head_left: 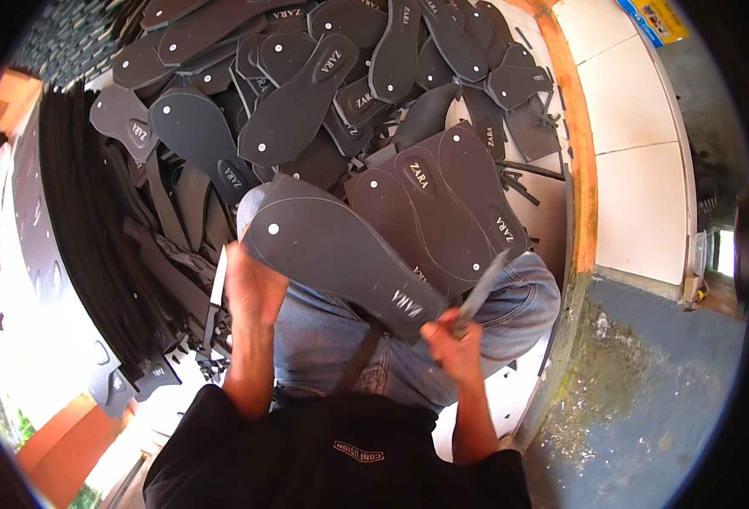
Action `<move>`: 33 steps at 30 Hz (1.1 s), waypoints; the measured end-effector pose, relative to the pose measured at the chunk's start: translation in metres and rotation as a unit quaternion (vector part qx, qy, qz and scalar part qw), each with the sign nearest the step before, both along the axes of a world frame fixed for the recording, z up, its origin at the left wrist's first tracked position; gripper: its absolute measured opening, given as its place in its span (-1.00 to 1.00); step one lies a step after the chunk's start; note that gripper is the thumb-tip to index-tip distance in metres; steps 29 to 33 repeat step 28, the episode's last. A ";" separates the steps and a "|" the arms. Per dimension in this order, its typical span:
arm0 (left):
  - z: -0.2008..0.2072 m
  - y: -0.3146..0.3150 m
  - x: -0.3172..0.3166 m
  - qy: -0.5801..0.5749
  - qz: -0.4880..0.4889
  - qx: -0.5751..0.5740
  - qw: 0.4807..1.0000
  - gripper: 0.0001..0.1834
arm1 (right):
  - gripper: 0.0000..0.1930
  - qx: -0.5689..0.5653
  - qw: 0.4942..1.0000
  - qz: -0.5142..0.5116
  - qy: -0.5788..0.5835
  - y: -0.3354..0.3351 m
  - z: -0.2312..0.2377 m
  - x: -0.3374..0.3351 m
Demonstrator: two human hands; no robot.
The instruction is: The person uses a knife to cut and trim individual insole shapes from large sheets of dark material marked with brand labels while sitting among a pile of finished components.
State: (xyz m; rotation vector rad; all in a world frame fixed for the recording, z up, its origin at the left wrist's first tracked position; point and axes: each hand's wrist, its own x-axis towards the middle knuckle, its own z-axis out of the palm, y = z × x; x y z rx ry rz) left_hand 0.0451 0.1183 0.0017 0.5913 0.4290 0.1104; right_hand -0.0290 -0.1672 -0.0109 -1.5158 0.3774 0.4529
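A dark grey sandal sole (332,246), foot-shaped with a white dot at its wide end, lies slantwise above my lap. My left hand (254,284) grips its wide left end, the fingers partly hidden by the sole. At the narrow right end is my right hand (455,341), closed round a knife (483,290) whose blurred blade points up and to the right. Under the sole, a dark sheet (442,199) marked with curved sole outlines rests on my right knee.
A heap of cut soles (294,106) covers the far side. Long dark offcut strips (81,220) are stacked at the left, with scraps beside them. On the right run a wooden edge (585,187), pale tiles (637,204) and a stained grey floor (637,382).
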 end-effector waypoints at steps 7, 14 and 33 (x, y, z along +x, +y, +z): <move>0.012 -0.003 0.015 0.120 -0.260 0.216 0.933 -0.70 | -0.68 -0.189 0.977 0.066 -0.068 0.007 0.007 -0.027; 0.012 -0.031 -0.010 0.204 -0.352 0.154 0.900 -0.62 | -0.58 -0.328 0.927 0.118 -0.136 0.020 0.006 -0.023; 0.001 -0.032 -0.016 0.199 -0.429 0.248 0.845 -0.10 | -0.72 -0.332 0.916 0.148 -0.170 0.026 0.006 0.008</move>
